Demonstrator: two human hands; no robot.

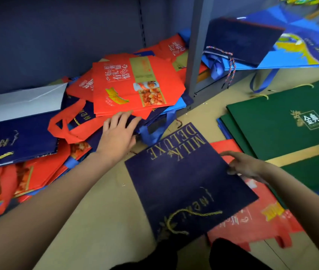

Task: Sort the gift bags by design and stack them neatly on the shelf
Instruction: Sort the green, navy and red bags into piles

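A navy "MILK DELUXE" gift bag [184, 182] with a gold cord handle lies flat on the floor over a red bag [252, 221]. My right hand [246, 166] grips its right edge, fingers curled at the rim. My left hand [118, 133] reaches with straight fingers onto the mixed heap on the bottom shelf, touching a dark navy bag under a red-orange bag [133, 84] with a food picture. More red and navy bags [24, 137] lie tangled to the left.
A stack of green bags [283, 123] lies on the floor at right. Blue bags [291, 45] and a navy bag [242, 39] sit in the neighbouring shelf bay, behind a grey shelf post [195, 55]. Beige floor [96, 211] shows between the piles.
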